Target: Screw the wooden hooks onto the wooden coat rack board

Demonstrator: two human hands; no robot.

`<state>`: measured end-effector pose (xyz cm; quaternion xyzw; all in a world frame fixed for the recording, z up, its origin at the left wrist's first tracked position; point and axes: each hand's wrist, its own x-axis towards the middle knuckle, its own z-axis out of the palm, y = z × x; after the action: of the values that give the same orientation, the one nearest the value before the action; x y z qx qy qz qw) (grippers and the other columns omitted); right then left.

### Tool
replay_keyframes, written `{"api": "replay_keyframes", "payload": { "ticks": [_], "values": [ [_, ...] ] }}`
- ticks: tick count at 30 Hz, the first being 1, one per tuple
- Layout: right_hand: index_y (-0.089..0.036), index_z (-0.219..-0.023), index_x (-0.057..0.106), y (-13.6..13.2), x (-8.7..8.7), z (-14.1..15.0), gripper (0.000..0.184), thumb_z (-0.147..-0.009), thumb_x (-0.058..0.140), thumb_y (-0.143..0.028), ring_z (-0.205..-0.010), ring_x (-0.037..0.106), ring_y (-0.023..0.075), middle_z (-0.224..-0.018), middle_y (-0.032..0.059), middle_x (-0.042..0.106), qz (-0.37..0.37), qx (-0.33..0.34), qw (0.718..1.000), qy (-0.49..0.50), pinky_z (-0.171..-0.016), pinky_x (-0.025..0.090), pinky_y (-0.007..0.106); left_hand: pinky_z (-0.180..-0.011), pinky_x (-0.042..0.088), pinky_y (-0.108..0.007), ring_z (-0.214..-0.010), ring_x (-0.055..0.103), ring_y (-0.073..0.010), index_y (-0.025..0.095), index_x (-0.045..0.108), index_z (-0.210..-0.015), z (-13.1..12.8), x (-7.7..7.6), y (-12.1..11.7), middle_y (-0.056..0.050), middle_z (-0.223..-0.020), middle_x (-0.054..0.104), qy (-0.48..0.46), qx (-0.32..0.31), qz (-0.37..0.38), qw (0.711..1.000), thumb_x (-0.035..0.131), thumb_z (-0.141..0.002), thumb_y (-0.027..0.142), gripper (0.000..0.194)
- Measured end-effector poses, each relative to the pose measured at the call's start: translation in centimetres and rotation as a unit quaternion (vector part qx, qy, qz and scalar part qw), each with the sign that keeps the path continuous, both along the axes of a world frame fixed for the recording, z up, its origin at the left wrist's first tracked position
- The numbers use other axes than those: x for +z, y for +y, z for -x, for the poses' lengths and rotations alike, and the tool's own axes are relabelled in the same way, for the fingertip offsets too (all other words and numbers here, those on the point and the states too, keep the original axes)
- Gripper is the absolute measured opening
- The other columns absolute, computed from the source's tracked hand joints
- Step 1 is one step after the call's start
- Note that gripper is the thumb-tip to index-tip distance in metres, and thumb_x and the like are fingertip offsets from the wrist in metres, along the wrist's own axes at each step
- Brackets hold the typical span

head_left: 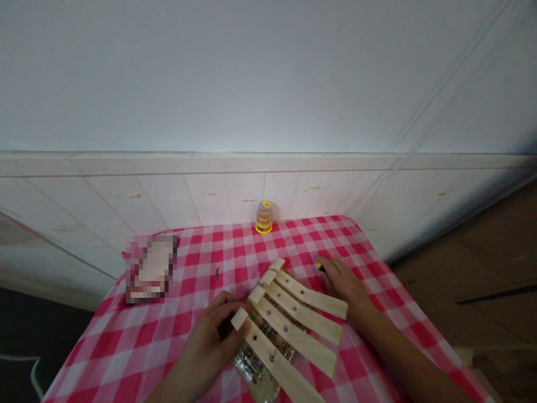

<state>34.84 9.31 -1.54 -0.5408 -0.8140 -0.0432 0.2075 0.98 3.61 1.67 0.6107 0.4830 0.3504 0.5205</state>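
Note:
Several pale wooden slats with curved ends [308, 338] lie fanned out in a row, with screws and dark holes along them. Under them is a printed piece with dark markings [268, 330], partly wrapped in shiny clear plastic. My left hand [213, 330] is closed on the near end of the closest slat, thumb and fingers round it. Beyond the far slats, my right hand [339, 277] rests low over the cloth, its fingers curled round a small screwdriver [321, 267]. Only the black-and-yellow handle end shows; its shaft is hidden.
A red-and-white checked cloth [201, 263] covers the table. A clear dome case with a yellow base [264, 218], seemingly holding screwdriver bits, stands at the back by the white panelled wall [201, 196]. At the left lies a blurred-out flat object [153, 268]. A small dark item [217, 273] lies mid-cloth.

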Motion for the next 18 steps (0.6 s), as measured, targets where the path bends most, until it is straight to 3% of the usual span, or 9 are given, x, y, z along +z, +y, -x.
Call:
{"api": "replay_keyframes", "payload": {
  "ticks": [18],
  "values": [
    [-0.015, -0.130, 0.063, -0.11, 0.41, 0.18, 0.041, -0.095, 0.044, -0.007, -0.104, 0.070, 0.0290, -0.115, 0.0173, 0.075, -0.002, 0.003, 1.000, -0.030, -0.089, 0.061, 0.045, -0.065, 0.058, -0.027, -0.082, 0.065, -0.0210, 0.021, 0.078, -0.100, -0.06, 0.12, -0.18, -0.008, -0.097, 0.063, 0.029, -0.007, 0.003, 1.000, 0.062, -0.098, 0.049, 0.033]
  ]
}}
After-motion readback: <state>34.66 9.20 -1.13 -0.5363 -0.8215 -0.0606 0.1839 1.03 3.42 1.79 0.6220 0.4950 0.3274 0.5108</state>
